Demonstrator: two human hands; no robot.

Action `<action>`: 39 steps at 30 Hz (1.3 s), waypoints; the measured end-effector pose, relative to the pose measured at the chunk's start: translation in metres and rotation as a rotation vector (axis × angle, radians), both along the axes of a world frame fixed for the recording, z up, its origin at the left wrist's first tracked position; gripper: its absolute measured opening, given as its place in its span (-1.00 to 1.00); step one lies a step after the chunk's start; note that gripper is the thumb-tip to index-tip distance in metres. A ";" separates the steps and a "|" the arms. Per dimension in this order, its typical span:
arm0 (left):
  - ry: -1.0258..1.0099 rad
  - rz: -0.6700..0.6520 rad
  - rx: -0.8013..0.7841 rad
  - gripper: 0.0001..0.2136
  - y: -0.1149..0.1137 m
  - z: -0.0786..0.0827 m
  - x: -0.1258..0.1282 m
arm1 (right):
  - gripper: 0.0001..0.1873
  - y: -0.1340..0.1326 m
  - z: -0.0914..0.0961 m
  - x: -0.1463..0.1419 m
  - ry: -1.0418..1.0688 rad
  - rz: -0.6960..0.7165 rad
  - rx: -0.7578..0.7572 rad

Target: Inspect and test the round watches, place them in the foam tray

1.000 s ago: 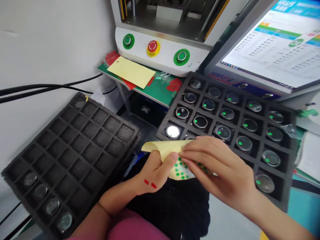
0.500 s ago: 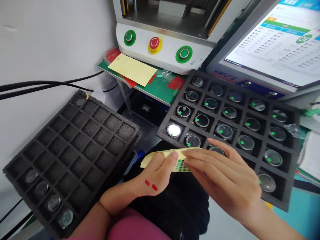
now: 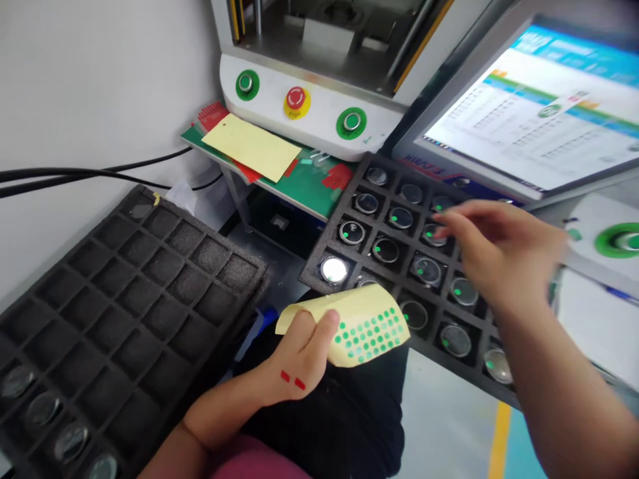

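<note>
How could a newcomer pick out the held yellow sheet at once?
Find the dark foam tray below the screen. In front of its near edge, the left hand holds a curled yellow sheet. Its rows of green dots set it apart from the flat yellow sheet on the green bench.

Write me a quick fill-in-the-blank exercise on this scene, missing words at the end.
The back of the left hand bears ____ red rectangular marks. That hand holds a curled pale-yellow paper sheet of round ____ stickers. The right hand is over the black gridded foam tray holding ____ round glassy discs than the other black gridded foam tray. The red round stop button sits on a ____ disc-shaped base.
Missing words: two; green; more; yellow.
</note>
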State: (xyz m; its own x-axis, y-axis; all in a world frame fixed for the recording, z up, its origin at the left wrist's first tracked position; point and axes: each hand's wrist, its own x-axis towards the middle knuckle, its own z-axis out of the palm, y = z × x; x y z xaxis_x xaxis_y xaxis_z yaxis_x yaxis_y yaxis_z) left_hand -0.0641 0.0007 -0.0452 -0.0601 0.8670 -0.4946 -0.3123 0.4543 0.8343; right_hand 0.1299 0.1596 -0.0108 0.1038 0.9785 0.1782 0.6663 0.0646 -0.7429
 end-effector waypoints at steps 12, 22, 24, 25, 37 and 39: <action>-0.012 0.011 -0.079 -0.52 0.000 -0.014 -0.008 | -0.78 0.113 -0.047 0.011 -0.194 0.088 -0.428; -0.008 -0.229 0.181 -0.43 0.017 0.017 -0.011 | -0.86 0.067 -0.017 -0.016 -0.063 0.100 0.039; 0.015 -0.179 0.181 -0.43 0.018 0.019 -0.012 | -0.90 0.019 0.000 -0.028 -0.019 0.273 0.172; 0.023 -0.164 0.184 -0.43 0.018 0.019 -0.012 | -0.91 -0.004 0.008 -0.033 -0.012 0.386 0.205; 0.091 -0.433 0.222 -0.70 0.009 0.025 -0.022 | -0.89 -0.087 0.013 -0.036 -0.187 0.963 0.469; 0.105 -0.433 0.223 -0.73 0.007 0.026 -0.023 | -0.90 -0.089 0.014 -0.036 -0.216 0.946 0.506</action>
